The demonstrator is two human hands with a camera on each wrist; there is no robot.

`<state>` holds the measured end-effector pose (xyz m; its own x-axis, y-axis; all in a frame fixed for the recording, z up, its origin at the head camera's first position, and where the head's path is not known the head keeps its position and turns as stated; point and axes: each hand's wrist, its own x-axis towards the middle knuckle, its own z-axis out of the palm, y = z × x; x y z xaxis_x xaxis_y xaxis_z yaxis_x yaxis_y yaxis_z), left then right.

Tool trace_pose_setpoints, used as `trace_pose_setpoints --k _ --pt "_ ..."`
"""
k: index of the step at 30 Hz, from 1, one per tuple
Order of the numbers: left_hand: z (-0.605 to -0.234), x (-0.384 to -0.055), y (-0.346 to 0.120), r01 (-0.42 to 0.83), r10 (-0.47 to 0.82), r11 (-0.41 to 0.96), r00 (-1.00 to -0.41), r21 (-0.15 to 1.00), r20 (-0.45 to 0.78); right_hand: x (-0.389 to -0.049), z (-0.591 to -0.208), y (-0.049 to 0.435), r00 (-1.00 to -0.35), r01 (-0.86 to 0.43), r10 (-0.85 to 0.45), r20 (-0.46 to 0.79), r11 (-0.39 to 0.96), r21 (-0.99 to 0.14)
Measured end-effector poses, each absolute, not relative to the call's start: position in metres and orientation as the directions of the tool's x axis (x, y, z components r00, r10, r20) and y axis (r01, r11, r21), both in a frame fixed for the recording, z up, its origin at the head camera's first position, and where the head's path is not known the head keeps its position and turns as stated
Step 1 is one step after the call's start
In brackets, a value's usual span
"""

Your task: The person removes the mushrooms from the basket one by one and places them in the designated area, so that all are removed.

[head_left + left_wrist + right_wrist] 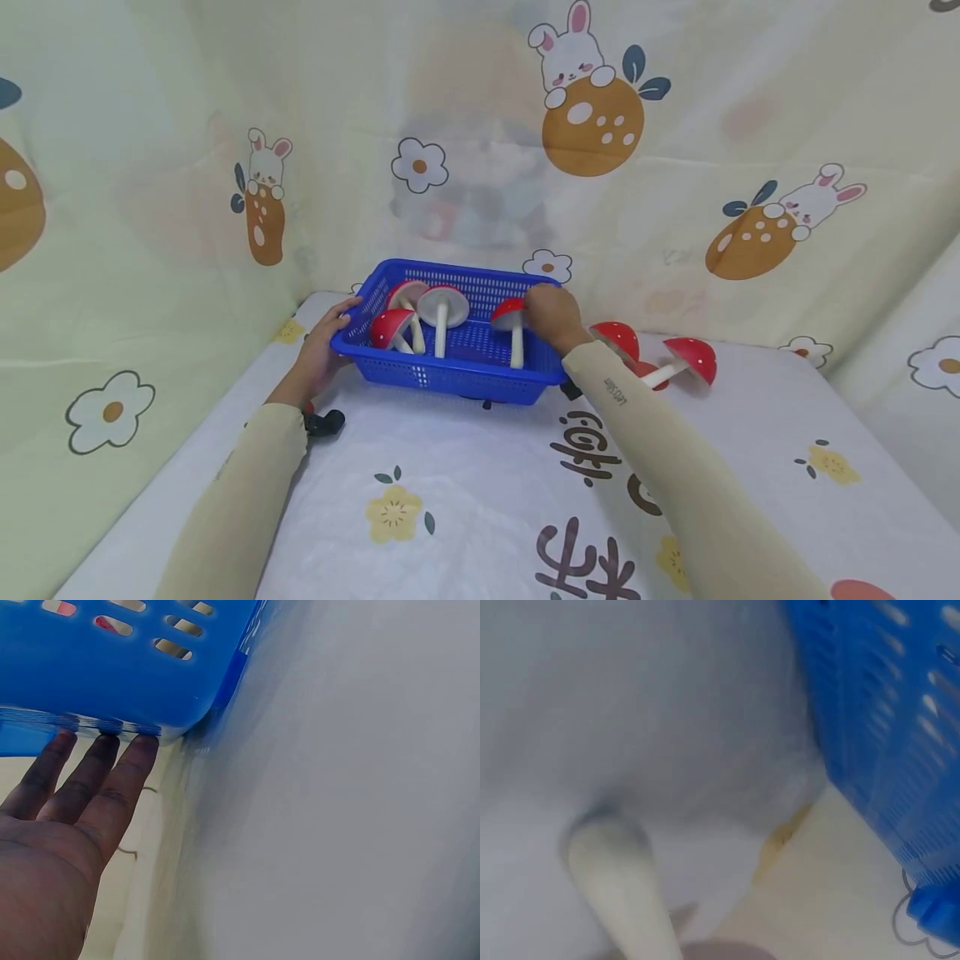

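A blue plastic basket [450, 379] sits at the back of the table, tilted slightly toward me. Several toy mushrooms with red caps and white stems lie inside, among them a mushroom [442, 312] with its underside showing. My left hand [318, 354] is at the basket's left end. In the left wrist view, its straight fingers [112, 795] touch beneath the rim. At the right end, my right hand [555, 315] curls over the wall and holds a mushroom [517, 342] by its cap, partly hiding it. The right wrist view shows no fingers.
More mushrooms lie right of the basket, including one mushroom [693, 360] on its side; a blurred white stem [622, 885] shows in the right wrist view. A patterned curtain [480, 200] hangs close behind the basket. White printed cloth [480, 467] covers the table.
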<state>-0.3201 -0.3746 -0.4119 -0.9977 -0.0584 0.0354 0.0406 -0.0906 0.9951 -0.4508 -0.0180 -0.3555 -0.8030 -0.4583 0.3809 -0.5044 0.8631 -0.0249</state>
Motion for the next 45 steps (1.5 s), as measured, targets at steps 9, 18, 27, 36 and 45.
trace_pose_setpoints --k 9,18,27,36,45 --pt "-0.413 -0.322 -0.370 0.045 -0.032 -0.095 -0.999 0.995 0.042 -0.446 -0.346 0.007 -0.798 -0.483 -0.220 0.561 0.790 -0.377" --pt "-0.415 -0.320 -0.377 0.053 -0.030 -0.078 -0.998 0.996 0.051 -0.440 -0.308 0.062 -0.743 -0.455 -0.004 0.669 0.737 -0.500" --pt "-0.414 -0.318 -0.377 0.046 -0.013 -0.081 -0.999 0.996 0.045 -0.429 -0.306 0.162 -0.765 -0.294 0.109 0.634 0.818 -0.495" --pt "-0.414 -0.315 -0.377 0.033 -0.011 -0.058 -0.999 0.998 0.032 -0.427 -0.337 0.249 -0.833 -0.037 0.274 0.481 0.839 -0.542" --pt "-0.412 -0.315 -0.376 0.033 -0.015 -0.043 -0.999 0.999 0.032 -0.423 -0.371 0.300 -0.875 0.133 0.361 0.323 0.821 -0.556"
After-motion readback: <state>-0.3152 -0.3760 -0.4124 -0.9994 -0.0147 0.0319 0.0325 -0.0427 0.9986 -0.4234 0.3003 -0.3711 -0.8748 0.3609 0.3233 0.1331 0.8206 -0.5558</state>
